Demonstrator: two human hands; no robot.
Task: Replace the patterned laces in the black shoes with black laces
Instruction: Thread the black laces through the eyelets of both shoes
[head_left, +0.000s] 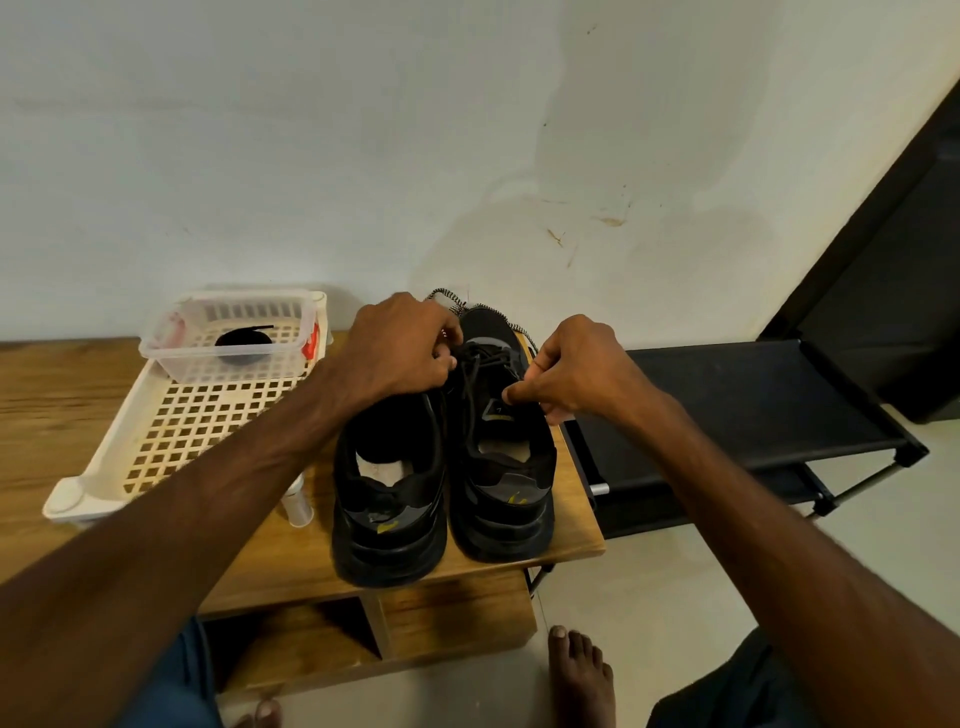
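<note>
- Nearest: a bare foot (579, 675) on the pale floor, w/ dark clothing at both lower corners.
- Low wooden table (52, 405) w/ an open shelf under it; both forearms reach out over it.
- Two black low-top sneakers stand side by side at the table's right end, heels toward the person: left shoe (387, 509) and right shoe (501, 499), sides touching.
- Small white spool-like item (298, 506) stands just beside the left shoe's heel (can't tell what it is).
- Thin black lace (470, 395) runs thru the right shoe's eyelets, loose strands trailing down toward the tongue.
- Right hand (571, 364): thumb & forefinger pinched on the black lace over the right shoe's tongue, other fingers curled.
- Left hand (400, 345): above the left shoe's front, fingers curled, gripping the black lace at the right shoe's upper eyelets.
- Cream perforated plastic tray (171, 426) lies left of the shoes.
- Clear plastic container (179, 366) sits on the tray's far end, w/ a coiled black lace (244, 345) inside.
- Black-and-white patterned lace (451, 300) lies behind the shoes' toes, by the wall.
- Black metal-frame rack (727, 395) stands right of the table.
</note>
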